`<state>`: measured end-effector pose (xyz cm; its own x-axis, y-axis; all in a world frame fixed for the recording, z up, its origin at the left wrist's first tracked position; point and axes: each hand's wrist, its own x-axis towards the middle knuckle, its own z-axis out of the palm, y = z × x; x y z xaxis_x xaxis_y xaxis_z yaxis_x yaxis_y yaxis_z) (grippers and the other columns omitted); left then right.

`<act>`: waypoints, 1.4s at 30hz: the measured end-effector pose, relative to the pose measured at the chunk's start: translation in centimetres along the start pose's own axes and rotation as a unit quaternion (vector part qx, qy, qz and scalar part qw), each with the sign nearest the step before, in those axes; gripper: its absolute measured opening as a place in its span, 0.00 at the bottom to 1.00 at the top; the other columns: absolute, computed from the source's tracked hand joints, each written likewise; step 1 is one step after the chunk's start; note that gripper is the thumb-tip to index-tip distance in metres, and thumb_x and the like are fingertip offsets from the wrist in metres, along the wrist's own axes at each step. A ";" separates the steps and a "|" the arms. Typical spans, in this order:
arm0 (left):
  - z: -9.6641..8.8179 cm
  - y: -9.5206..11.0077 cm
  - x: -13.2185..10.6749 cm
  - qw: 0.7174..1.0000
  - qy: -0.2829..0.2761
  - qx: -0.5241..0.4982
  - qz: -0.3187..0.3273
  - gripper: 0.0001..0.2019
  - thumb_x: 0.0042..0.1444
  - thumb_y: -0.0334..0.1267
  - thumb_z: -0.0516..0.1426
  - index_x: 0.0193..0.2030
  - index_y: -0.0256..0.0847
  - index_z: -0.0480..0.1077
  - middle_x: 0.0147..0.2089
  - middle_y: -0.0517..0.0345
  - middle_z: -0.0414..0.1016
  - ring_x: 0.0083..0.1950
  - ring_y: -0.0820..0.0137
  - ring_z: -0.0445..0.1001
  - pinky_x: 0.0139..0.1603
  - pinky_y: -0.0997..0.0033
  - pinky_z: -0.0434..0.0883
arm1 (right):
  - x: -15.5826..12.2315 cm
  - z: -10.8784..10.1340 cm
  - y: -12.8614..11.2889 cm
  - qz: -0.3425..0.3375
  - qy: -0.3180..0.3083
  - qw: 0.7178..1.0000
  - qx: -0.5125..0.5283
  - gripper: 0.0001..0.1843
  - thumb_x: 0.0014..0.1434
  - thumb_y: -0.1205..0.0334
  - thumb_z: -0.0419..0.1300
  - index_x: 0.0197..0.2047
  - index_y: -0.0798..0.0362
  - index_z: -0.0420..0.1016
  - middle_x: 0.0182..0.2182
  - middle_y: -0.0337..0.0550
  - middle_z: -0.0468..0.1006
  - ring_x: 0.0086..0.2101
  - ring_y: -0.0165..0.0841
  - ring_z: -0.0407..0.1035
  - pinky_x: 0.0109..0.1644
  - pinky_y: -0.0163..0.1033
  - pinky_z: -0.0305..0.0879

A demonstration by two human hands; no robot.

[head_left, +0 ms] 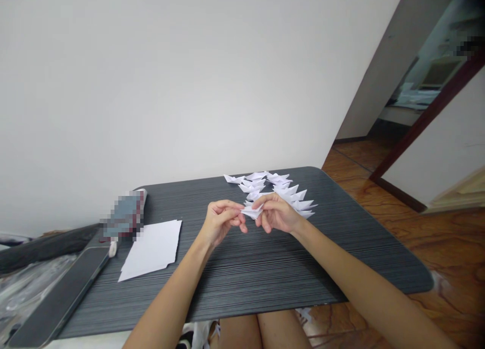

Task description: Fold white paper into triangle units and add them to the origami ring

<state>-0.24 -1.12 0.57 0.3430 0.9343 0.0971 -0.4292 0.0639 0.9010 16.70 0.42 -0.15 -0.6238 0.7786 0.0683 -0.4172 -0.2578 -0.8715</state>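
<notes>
Both of my hands are raised a little over the dark striped table (265, 273) and pinch one small folded white paper piece (252, 212) between them. My left hand (222, 220) grips its left end with curled fingers. My right hand (276, 212) holds its right end between thumb and fingers. Just behind my hands lies a cluster of several folded white paper triangles (278, 187) on the far side of the table.
A small stack of flat white sheets (153, 248) lies on the table's left part. A dark phone (56, 301) rests at the left edge beside a blurred object (123, 215). Wooden floor (435, 238) and a doorway lie to the right.
</notes>
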 end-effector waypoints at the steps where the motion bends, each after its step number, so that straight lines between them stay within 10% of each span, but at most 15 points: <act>1: 0.0 0.1 0.0 1.000 0.003 0.003 -0.001 0.04 0.38 0.31 0.61 0.24 0.33 0.72 0.17 0.58 0.73 0.15 0.72 0.70 0.15 0.77 0.68 | 0.0 0.0 0.1 0.000 0.005 1.000 0.001 0.10 0.41 0.63 0.55 0.27 0.58 0.72 0.17 0.44 0.76 0.11 0.28 0.65 0.13 0.29 0.56; 13: 0.4 0.0 0.2 0.987 -0.019 0.157 -0.023 0.16 0.44 0.39 0.60 0.38 0.30 0.68 0.22 0.54 0.75 0.22 0.67 0.75 0.21 0.74 0.71 | 0.1 -0.4 -0.3 -0.063 -0.005 0.991 -0.114 0.16 0.48 0.55 0.56 0.34 0.59 0.71 0.18 0.41 0.73 0.16 0.27 0.65 0.18 0.31 0.58; 21: 0.3 -0.8 0.1 0.940 0.046 0.324 0.097 0.13 0.49 0.41 0.56 0.37 0.33 0.73 0.24 0.55 0.75 0.24 0.70 0.74 0.29 0.72 0.73 | 0.4 -0.6 -0.9 -0.146 0.113 0.941 -0.285 0.09 0.48 0.60 0.59 0.30 0.58 0.71 0.24 0.38 0.70 0.21 0.23 0.62 0.25 0.30 0.59; 42: -0.2 -0.7 0.0 0.855 -0.022 0.486 0.181 0.12 0.56 0.38 0.49 0.31 0.34 0.70 0.18 0.62 0.67 0.19 0.79 0.65 0.24 0.81 0.65 | 0.3 -1.3 -1.0 -0.135 0.127 0.956 -0.228 0.08 0.46 0.61 0.63 0.27 0.59 0.75 0.12 0.35 0.67 0.14 0.21 0.59 0.20 0.29 0.52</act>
<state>-0.07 -1.08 -0.18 0.3749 0.8156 0.4408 0.3750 -0.5682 0.7325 17.75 1.67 0.16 -0.3286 0.9103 0.2516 -0.1739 0.2035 -0.9635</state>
